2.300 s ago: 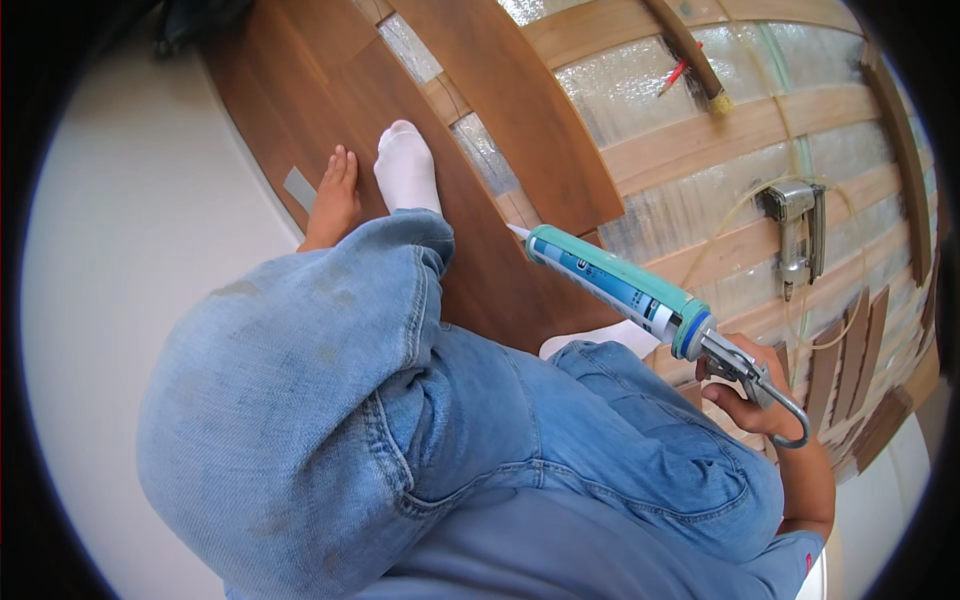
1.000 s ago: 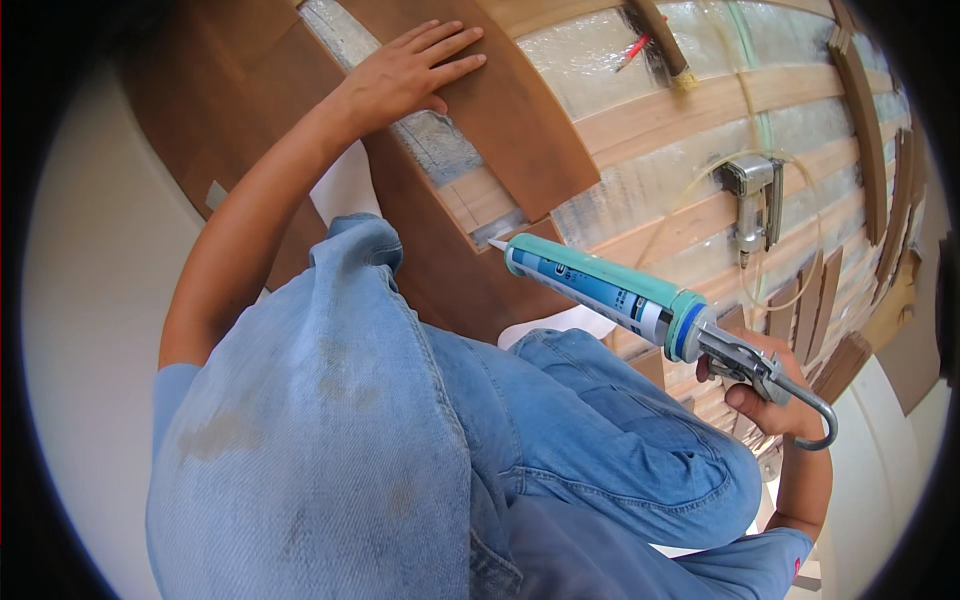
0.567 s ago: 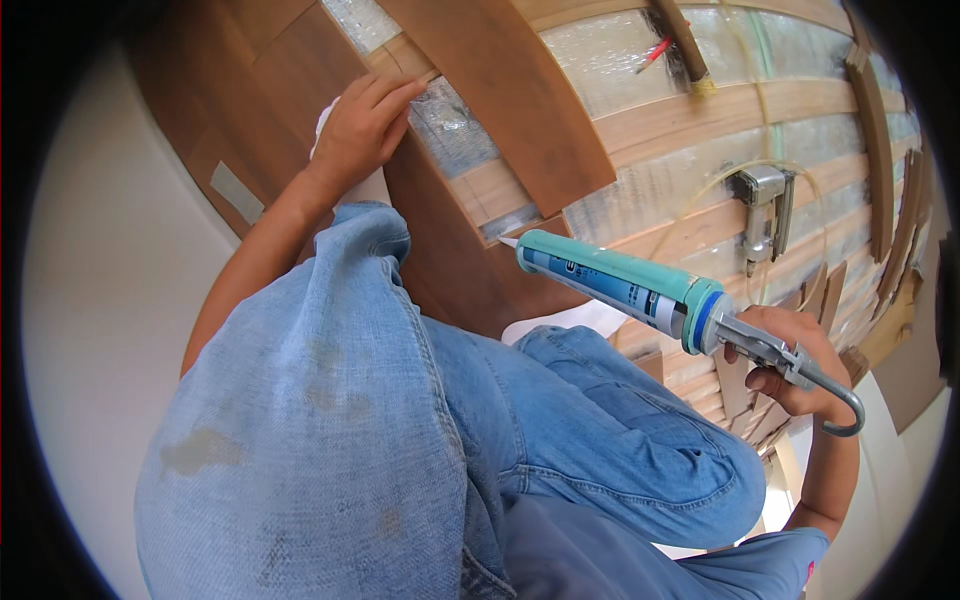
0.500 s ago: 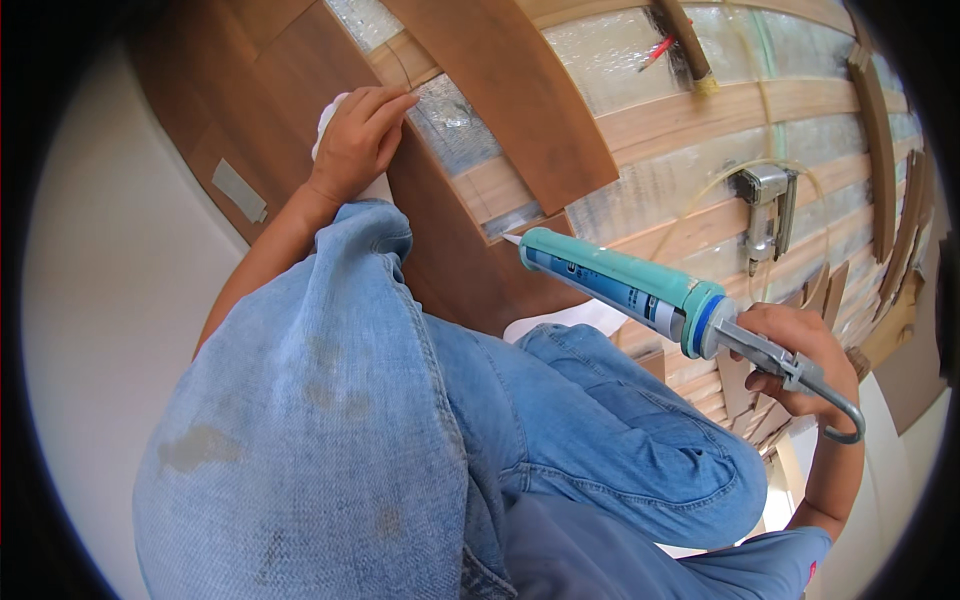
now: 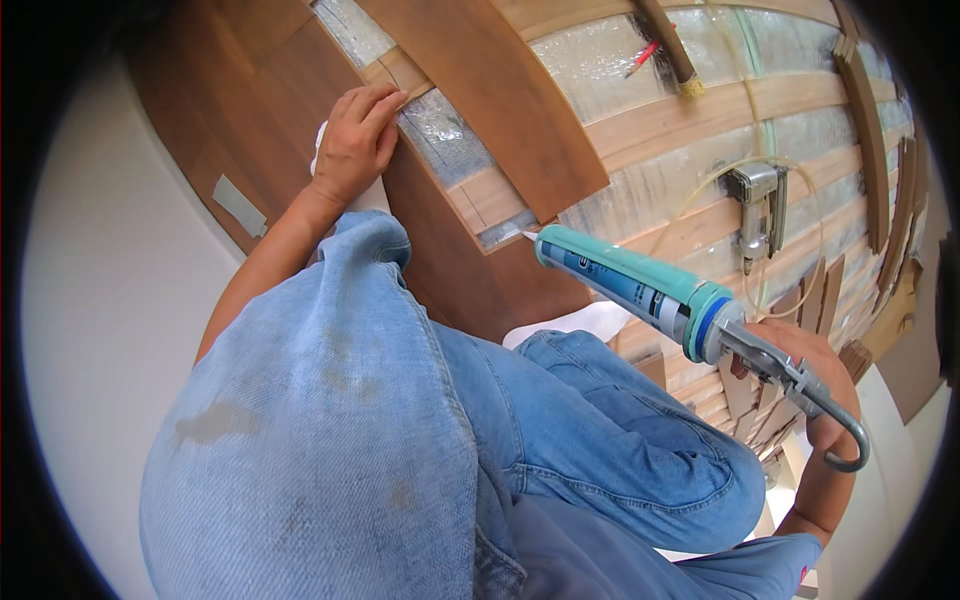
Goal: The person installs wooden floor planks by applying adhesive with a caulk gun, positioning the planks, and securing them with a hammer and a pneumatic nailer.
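Caulking gun [image 5: 690, 315] with a teal and blue cartridge was held in the right hand [image 5: 815, 375], low on the right side of the view, above the person's knee in blue jeans [image 5: 420, 440]. The fingers of this hand were closed around the metal grip at the back of the gun, and the hooked rod stuck out behind the hand. The white nozzle pointed to the left and slightly up, toward the edge of a dark brown floor plank [image 5: 450, 250], but it was not clear if the tip touched anything.

The left hand [image 5: 355, 145] rested higher up on the left, flat on that plank, with the fingers loosely bent and curled over its edge beside a strip of silvery foil underlay [image 5: 445, 130]. It held nothing. A second brown plank [image 5: 500, 100] lay across the pale wooden battens [image 5: 700, 110]. Farther right, a metal nail gun [image 5: 755, 205] with a thin clear hose lay on the battens, well apart from both hands. A red pencil [image 5: 642, 58] lay near the top.
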Tool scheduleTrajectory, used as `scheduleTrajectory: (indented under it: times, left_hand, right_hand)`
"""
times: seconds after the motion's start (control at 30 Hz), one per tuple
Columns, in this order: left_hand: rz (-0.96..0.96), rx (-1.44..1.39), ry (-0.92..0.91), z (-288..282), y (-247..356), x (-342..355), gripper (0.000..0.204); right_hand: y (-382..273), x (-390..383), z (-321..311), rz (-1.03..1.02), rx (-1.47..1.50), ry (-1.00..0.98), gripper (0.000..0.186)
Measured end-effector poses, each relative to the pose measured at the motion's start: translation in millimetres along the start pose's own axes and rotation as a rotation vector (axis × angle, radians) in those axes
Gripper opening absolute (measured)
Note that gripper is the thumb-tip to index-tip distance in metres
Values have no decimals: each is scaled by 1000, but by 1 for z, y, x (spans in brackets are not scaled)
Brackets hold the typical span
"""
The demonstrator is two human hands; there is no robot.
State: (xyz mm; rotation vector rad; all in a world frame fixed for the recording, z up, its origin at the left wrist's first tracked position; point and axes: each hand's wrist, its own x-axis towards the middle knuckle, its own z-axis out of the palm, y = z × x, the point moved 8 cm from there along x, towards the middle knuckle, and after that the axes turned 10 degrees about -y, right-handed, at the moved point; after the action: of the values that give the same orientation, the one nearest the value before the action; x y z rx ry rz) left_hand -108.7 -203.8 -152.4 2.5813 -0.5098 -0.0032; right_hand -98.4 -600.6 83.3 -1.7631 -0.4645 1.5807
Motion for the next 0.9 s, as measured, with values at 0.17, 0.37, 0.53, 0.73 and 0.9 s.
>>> scheduleTrajectory:
  times: [0.17, 0.37, 0.53, 0.73, 0.9]
  left_hand:
    - [35, 0, -40, -1, 2, 5, 36]
    - [113, 12, -195, 1, 0, 58, 61]
    - [210, 211, -558, 1, -5, 119, 104]
    - [441, 283, -754, 14, 23, 171, 105]
    - [559, 344, -758, 30, 12, 180, 103]
  right_hand:
    - [2, -15, 6, 86, 70, 140, 105]
    - [83, -204, 36, 151, 278, 735, 83]
    - [64, -188, 39, 256, 565, 763, 94]
    - [122, -262, 78, 471, 418, 1098, 74]
    - [161, -235, 27, 439, -148, 1283, 61]
